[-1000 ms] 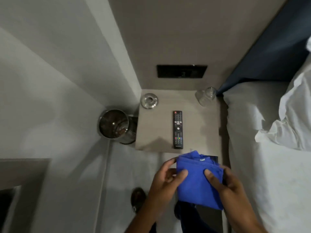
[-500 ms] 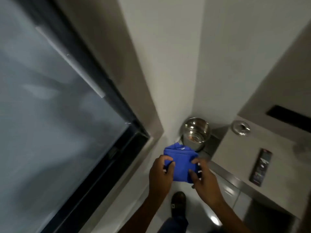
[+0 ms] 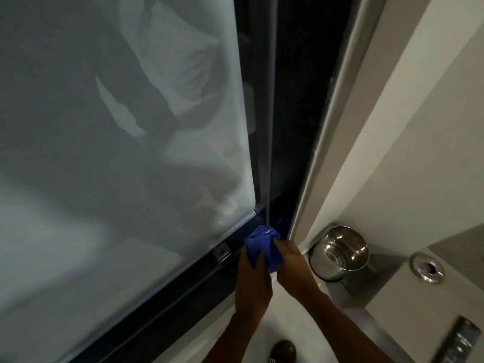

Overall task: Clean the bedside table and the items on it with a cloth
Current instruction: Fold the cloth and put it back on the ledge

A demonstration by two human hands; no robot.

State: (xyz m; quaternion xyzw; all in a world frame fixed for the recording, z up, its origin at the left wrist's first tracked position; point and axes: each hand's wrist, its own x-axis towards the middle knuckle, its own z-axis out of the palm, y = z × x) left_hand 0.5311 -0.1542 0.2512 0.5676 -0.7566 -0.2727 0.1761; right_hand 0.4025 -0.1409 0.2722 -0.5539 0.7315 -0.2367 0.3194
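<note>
A bunched blue cloth point(image 3: 263, 244) is held between both hands in front of a dark window frame. My left hand point(image 3: 252, 279) grips its lower left side and my right hand point(image 3: 293, 265) grips its right side. The bedside table point(image 3: 408, 292) shows only at the lower right, well to the right of the hands. On it lie a round metal ashtray point(image 3: 427, 267) and, blurred at the frame edge, a black remote control point(image 3: 459, 341).
A large frosted glass pane point(image 3: 117, 153) fills the left, with a dark frame point(image 3: 288, 113) beside it. A shiny steel bin point(image 3: 340, 255) stands on the floor between the wall and the table. A dark shoe point(image 3: 282, 351) is on the pale floor below.
The view has swung far left, from the table to the window. The hands have crumpled the folded cloth into a bunch and carried it up toward the window's corner.
</note>
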